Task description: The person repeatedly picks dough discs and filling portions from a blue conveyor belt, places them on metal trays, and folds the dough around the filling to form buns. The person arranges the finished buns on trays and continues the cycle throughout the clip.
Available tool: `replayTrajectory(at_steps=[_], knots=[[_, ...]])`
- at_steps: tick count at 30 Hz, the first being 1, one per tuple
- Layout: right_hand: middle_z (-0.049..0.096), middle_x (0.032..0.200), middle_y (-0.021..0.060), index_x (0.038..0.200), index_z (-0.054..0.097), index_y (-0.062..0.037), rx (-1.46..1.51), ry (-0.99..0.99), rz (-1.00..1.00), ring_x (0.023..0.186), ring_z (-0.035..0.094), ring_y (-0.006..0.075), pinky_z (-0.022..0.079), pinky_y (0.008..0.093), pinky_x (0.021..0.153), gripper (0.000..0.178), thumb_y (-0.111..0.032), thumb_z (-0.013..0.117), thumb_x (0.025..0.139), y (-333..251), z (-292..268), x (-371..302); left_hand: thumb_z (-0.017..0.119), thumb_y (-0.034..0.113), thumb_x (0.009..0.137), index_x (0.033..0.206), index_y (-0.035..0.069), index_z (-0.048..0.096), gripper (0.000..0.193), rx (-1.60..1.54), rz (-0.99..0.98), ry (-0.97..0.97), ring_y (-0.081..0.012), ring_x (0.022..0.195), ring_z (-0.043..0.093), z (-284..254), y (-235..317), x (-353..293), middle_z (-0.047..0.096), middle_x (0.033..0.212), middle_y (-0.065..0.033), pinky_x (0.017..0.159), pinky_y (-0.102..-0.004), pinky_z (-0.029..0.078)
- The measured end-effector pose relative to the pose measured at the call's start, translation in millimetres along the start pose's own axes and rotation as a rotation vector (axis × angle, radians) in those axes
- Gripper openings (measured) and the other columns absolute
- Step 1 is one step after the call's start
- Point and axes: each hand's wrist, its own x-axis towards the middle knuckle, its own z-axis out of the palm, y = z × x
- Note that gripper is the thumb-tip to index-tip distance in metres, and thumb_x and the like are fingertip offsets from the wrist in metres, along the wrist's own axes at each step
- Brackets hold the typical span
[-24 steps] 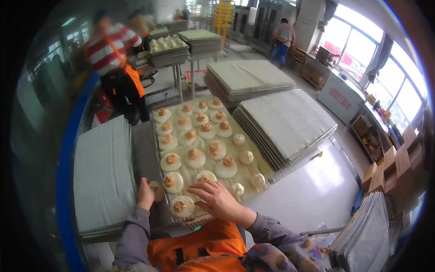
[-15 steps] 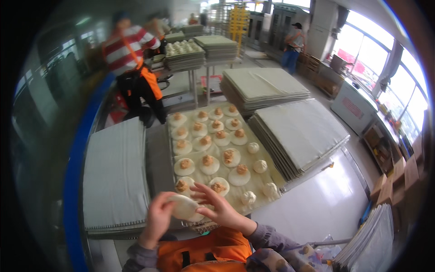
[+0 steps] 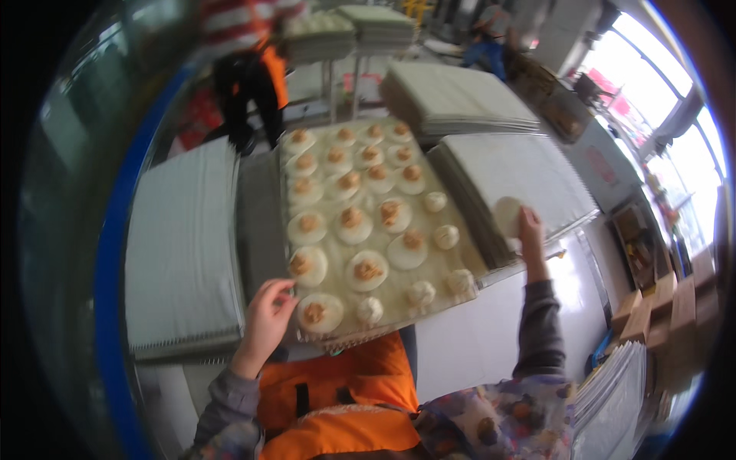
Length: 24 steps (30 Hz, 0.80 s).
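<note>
A bright workroom with big windows on the right holds a long surface covered with trays and dough. On the far left lies a stack of grey ridged trays, edged by a blue rail. Just beside it, the left hand hovers at the near left corner of the dough sheet, its fingers loosely curled and slightly spread, tips touching or almost touching a flat round of dough with filling; it pinches nothing that can be made out. The sheet carries rows of such rounds topped with brown filling, with a few closed white buns along its right side. Farther right, the right hand is stretched out over a stack of pale trays, fingers pressed together behind a flat white dough disc, holding it up at the stack's near edge. At the back, a person in a striped top stands by the sheet's far end.
</note>
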Motion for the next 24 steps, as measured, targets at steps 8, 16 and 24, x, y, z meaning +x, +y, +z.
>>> replayTrajectory(at_steps=[8,16,24], knots=[[0.068,0.124,0.0151,0.128,0.065,-0.0057,-0.606,-0.111,-0.710,0.103,0.068,0.0329,0.056,0.0388,0.085,0.031,-0.005,0.062,0.097,-64.1,67.4,-84.0,0.083,0.032,0.082,0.111,0.004,0.066,0.043,0.485,0.135,-0.092,-0.0317,0.099,0.061,20.5,-2.3,1.3,0.062,0.109,-0.0097,0.085,-0.0409,0.051],[0.070,0.102,0.0069,0.113,0.070,-0.0092,-0.806,-0.969,-0.930,0.104,0.063,0.0278,0.051,0.0411,0.088,0.025,-0.012,0.068,0.089,-77.6,245.7,-258.3,0.089,0.030,0.073,0.107,0.006,0.060,0.050,0.501,0.086,-0.168,-0.0319,0.097,0.060,14.6,-5.4,0.0,0.060,0.101,-0.0095,0.085,-0.0428,0.050],[0.071,0.089,0.0090,0.098,0.072,-0.0019,-0.558,-1.046,-0.731,0.074,0.070,0.0265,0.055,0.0395,0.067,0.014,-0.012,0.071,0.088,-81.4,254.4,-269.6,0.091,0.016,0.072,0.117,0.005,0.060,0.056,0.267,0.175,-0.039,-0.0344,0.091,0.063,15.9,-1.0,-34.5,0.063,0.095,-0.0108,0.083,-0.0437,0.051]])
